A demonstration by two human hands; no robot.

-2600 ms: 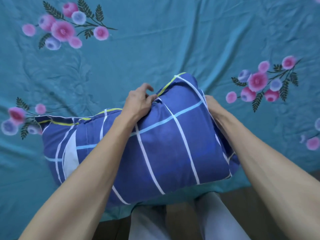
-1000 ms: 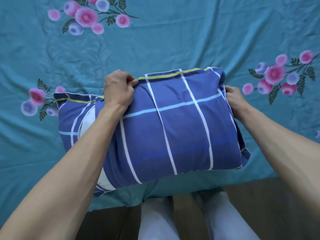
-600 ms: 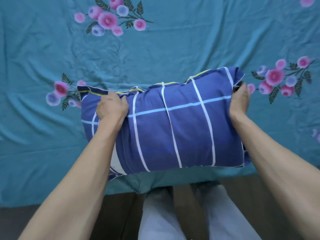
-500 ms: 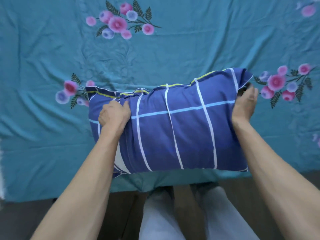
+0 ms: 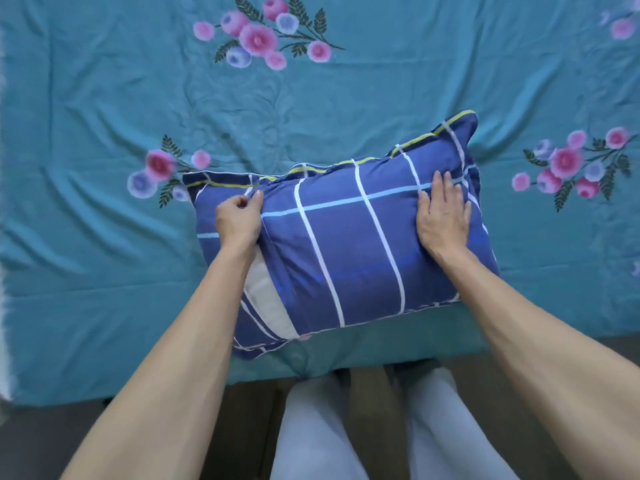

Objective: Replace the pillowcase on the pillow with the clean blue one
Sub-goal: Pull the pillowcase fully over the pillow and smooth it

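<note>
Here, from the head view, a blue checked pillowcase (image 5: 346,244) almost covers the pillow (image 5: 268,299) on the teal floral bedsheet (image 5: 104,98). The left hand (image 5: 239,220) pinches its open end; the right hand (image 5: 441,216) lies flat. Closing likely remains.

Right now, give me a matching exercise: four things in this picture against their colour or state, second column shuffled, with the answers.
Column one:
1. left hand
2. right hand
3. pillow
4. bed sheet

Column two:
A. teal with pink flowers
B. lies flat, fingers straight, on the blue pillowcase
C. white, showing at the case's open end
D. pinches the case's fabric

Pairs: 1-D, 2-B, 3-C, 4-A
</note>
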